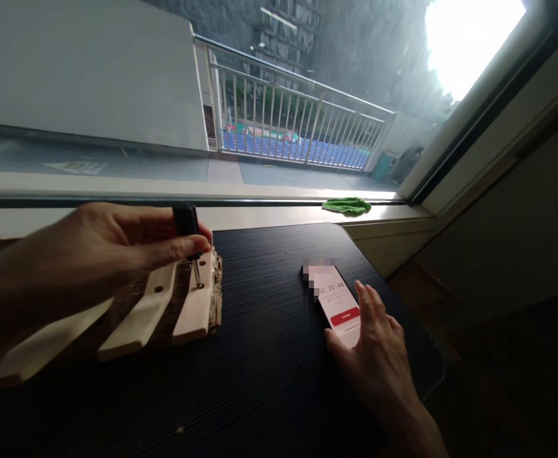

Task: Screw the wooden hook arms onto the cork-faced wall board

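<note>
My left hand (116,248) pinches a small black-handled screwdriver (189,238) upright. Its metal tip stands on a screw hole in a pale wooden slat (197,305). That slat belongs to a wooden piece (159,312) made of several slats laid over rough bark-like wood on the dark table (269,369). My right hand (374,343) lies flat with its fingers stretched out on the lower end of a smartphone (338,302). The phone's lit screen shows a timer and a red button.
A green cloth (347,205) lies on the window sill (259,216) behind the table. Beyond the window are a balcony floor and a metal railing (298,121). The table's rounded right corner (434,375) drops off to a dim floor.
</note>
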A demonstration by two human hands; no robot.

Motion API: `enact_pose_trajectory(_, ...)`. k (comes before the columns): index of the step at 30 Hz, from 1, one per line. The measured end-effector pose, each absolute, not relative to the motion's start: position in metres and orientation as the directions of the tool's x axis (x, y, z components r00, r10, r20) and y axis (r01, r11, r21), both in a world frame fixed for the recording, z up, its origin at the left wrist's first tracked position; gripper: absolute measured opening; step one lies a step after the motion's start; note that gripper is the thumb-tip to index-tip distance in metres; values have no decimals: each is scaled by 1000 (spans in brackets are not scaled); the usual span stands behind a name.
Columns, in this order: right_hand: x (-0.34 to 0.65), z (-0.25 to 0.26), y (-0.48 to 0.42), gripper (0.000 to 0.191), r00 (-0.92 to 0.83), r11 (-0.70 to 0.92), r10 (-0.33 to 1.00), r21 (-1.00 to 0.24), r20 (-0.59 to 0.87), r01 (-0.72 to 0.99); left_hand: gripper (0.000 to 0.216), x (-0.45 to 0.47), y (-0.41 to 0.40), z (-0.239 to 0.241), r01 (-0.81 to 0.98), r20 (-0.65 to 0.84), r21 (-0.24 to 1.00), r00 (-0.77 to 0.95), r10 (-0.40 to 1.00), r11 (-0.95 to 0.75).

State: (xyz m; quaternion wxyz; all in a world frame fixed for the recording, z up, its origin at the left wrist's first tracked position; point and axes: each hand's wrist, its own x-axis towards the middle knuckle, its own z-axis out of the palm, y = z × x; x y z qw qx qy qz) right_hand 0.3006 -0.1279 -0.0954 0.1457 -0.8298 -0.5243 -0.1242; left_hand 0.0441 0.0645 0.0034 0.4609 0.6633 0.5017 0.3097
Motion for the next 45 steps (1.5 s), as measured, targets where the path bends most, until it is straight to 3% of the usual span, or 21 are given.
enact_pose_trajectory(6,353,-96,-121,77,447,-426,851,-136,277,895,31,43,64,6,459,-89,883,375,923,-101)
enact_pose_trajectory(10,360,-55,-111,76,365,-332,875,-154,319,931,33,43,63,10,395,-90,912,459,884,-111)
enact_pose_trajectory(13,332,-1,-80,55,121,23,879,-295,461,955,34,46,65,15,372,-80,915,541,837,-153)
enact_pose_trajectory(16,288,42,-37,38,-111,357,851,-411,514,839,28,49,70,24,387,-100,900,633,767,-202)
enact_pose_trajectory(20,243,58,14,31,-339,562,820,-536,462,630,21,49,74,32,430,-147,866,705,694,-254)
enact_pose_trajectory(26,234,51,28,26,-463,610,792,-558,399,562,22,41,70,29,467,-158,840,696,700,-275)
enact_pose_trajectory(45,211,43,29,11,-389,622,780,-544,490,563,20,40,56,39,553,-149,797,569,809,-242)
